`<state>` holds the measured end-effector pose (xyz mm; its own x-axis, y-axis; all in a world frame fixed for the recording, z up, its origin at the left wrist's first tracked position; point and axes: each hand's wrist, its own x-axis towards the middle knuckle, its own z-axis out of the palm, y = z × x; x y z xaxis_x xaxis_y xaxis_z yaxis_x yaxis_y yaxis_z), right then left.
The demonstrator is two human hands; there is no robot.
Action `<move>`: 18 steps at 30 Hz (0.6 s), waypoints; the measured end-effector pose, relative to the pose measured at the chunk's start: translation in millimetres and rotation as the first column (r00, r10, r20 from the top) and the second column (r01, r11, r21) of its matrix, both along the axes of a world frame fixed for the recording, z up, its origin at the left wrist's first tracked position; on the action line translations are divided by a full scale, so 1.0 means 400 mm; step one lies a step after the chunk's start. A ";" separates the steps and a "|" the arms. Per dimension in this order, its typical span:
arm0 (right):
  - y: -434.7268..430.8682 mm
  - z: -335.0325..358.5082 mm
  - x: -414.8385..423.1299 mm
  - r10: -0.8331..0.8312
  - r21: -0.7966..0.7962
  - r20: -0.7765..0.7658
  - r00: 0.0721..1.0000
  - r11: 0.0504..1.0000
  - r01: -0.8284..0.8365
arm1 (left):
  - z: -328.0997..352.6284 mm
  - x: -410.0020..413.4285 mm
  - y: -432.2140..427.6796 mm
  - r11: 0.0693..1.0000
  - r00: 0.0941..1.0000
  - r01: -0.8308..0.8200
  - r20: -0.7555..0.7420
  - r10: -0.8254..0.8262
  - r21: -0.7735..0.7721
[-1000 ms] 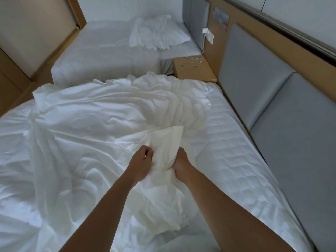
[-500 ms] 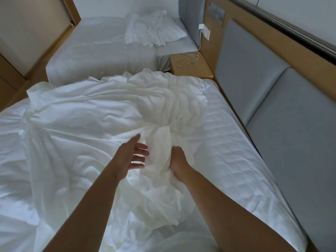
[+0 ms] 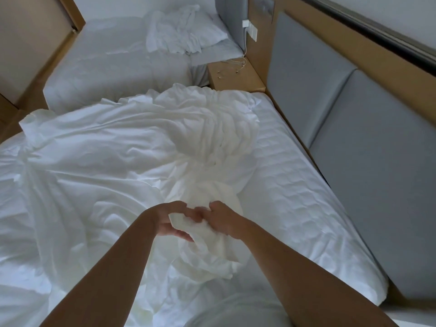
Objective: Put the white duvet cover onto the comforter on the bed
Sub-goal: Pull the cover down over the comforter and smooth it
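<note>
Duvet cover [image 3: 106,161], white and heavily creased, across the left and middle of the near bed [image 3: 302,190], with a twisted ridge of folds up toward the far end. Narrows at the front centre into one thick bunch, raised between the two hands. More loose folds below the bunch, down toward the near edge.

Left hand [image 3: 173,221] on the left side of the bunch: fingers curled round the fabric, gripping it, palm turned inward. Right hand [image 3: 224,219] on the right side of the same bunch: fingers curled into the cloth, knuckles up, holding it as well. Fingertips of the two almost touching over the fabric. Both forearms bare, reaching in from the bottom edge.

Comforter not separable by eye from the cover anywhere in the heap; cannot tell where one ends and the other begins.

Bare quilted mattress surface along the right strip of the bed, beside a grey padded headboard [image 3: 354,149] framed in wood. Wooden nightstand [image 3: 238,79] between the two beds, a thin pale cable [image 3: 233,66] lying on top. Second bed [image 3: 106,69] beyond, with a pillow [image 3: 212,34] and crumpled white cloth [image 3: 172,36] at its head end.
</note>
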<state>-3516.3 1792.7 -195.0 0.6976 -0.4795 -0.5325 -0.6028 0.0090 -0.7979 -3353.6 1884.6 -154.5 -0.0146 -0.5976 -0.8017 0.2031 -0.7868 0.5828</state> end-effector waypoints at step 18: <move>0.109 -0.065 -0.110 -0.299 0.115 -0.029 0.954 0.947 0.301 | 0.018 -0.205 -0.009 0.960 0.916 -0.272 0.288 0.278 -0.062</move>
